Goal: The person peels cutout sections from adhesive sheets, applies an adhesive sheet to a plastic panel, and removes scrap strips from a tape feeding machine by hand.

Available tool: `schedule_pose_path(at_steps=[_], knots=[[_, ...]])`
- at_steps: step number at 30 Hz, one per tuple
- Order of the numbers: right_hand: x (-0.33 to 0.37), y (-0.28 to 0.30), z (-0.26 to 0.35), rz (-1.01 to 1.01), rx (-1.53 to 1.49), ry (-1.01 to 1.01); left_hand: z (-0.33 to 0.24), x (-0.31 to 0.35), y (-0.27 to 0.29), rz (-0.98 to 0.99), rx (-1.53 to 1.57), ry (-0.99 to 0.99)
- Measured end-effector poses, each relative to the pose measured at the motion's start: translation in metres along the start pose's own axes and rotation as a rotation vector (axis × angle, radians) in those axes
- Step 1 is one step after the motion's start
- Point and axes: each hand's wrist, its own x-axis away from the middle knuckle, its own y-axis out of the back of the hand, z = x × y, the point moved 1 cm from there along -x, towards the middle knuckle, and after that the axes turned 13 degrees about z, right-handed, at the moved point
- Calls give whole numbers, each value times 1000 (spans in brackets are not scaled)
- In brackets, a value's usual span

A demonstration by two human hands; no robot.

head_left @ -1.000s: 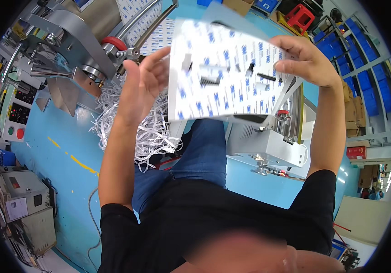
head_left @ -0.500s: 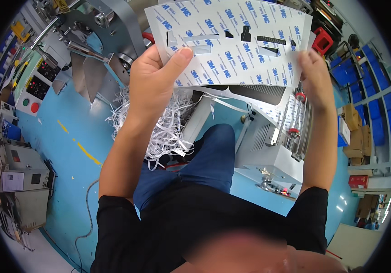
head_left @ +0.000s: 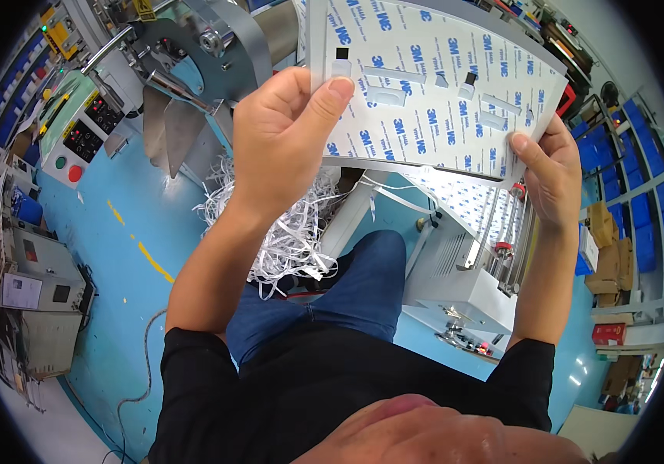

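I have the left hand (head_left: pixel 281 135) clamped on the left edge of the sheet (head_left: pixel 432 102), thumb flat on its face, while the right hand's (head_left: pixel 552 170) grip pinches its lower right corner. Held up between them, the thin white sheet shows blue print and small angular cutouts. Nearer the body than the sheet, I see a tangled heap of curly paper strips (head_left: pixel 293 240); right of that, a boxy grey metal machine (head_left: pixel 463 298).

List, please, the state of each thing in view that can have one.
Patterned sheet: held up, cut through in places
Left hand: shut on its left side
Right hand: shut on its lower right corner
White strips: tangled heap
Grey cable: lying curved
Control panel: partly lit red
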Motion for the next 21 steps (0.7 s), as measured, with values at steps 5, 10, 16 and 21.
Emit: schedule_pose_path(at_steps=[5,10,16,21], knots=[[1,2,2,19,-37,-31,-8,1,0,5,-22,-12],[6,5,4,-1,14,13,-19,0,0,77,-3,-59],[8,9,8,17,4,43,-26,-1,2,141,1,-1],[9,9,10,14,5,56,-32,-2,2,182,39,6]])
